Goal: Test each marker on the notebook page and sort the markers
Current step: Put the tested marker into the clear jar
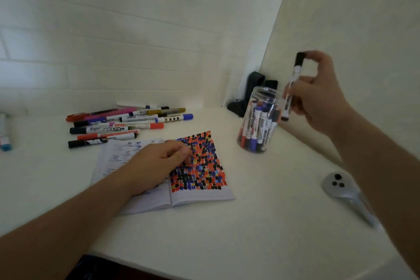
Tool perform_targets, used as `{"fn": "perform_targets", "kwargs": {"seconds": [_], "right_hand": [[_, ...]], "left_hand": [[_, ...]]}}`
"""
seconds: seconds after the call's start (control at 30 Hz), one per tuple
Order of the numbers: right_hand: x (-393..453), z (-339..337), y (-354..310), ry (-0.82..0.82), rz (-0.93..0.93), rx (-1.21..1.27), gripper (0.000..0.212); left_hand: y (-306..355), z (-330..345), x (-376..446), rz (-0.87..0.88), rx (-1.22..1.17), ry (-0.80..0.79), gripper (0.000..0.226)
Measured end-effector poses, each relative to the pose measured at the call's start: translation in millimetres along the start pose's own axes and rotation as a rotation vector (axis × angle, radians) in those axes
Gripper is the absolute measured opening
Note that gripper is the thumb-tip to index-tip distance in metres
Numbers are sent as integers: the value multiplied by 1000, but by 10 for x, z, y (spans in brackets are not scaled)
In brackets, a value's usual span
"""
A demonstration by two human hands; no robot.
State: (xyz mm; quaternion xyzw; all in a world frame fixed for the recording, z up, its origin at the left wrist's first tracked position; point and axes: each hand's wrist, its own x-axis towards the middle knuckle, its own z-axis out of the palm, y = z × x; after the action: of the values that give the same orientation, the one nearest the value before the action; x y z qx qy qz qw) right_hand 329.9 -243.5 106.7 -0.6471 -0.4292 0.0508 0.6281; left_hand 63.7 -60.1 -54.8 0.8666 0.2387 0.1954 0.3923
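An open notebook (pixel 204 191) lies on the white table, its right page covered in red, blue and black marker dabs. My left hand (pixel 156 163) rests on the notebook with loosely curled fingers and holds nothing. My right hand (pixel 318 95) grips a black-capped white marker (pixel 295 75) nearly upright, just right of a clear plastic jar (pixel 259 120). The jar stands upright and holds several red, blue and black markers. A loose row of several markers (pixel 127 123) lies on the table behind and to the left of the notebook.
A dark object (pixel 252 91) sits in the wall corner behind the jar. A grey device with dark dots (pixel 341 186) lies at the right. A small blue and white item (pixel 4 134) is at the far left edge. White walls bound the table at back and right.
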Motion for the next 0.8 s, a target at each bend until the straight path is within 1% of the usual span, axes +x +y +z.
{"fn": "perform_targets", "kwargs": {"seconds": [0.07,0.1,0.13,0.17,0.23,0.3,0.33,0.43,0.63,0.73,0.8], "right_hand": [[235,-43,-104,205,-124,-67,48],[335,-57,-107,283,-167,-116,43],[395,-60,-100,333,-200,-189,42],[426,-53,-71,347,-233,-287,42],[418,-28,56,285,-280,-534,45],[374,16,210,189,-303,-705,47],[366,36,266,170,-311,-741,47],[415,48,323,197,-314,-742,47],[521,-31,310,190,-321,-815,46],[536,-66,349,144,-341,-942,44],[530,-85,438,113,-285,-994,39]], "left_hand": [[-6,-2,-1,-1,-2,1,48],[-10,-3,0,-3,-4,0,49],[-11,-3,1,-3,-7,0,49],[-11,-3,2,-4,-9,0,50],[-14,-3,5,-5,-16,-2,50],[-28,-2,12,-2,-15,-5,49],[-37,2,19,-1,-14,-7,49],[-59,11,32,-5,-18,-6,48],[-51,13,42,-3,-35,-7,47],[-63,12,40,-5,-33,-8,47],[-69,12,37,-9,-30,-7,48]]}}
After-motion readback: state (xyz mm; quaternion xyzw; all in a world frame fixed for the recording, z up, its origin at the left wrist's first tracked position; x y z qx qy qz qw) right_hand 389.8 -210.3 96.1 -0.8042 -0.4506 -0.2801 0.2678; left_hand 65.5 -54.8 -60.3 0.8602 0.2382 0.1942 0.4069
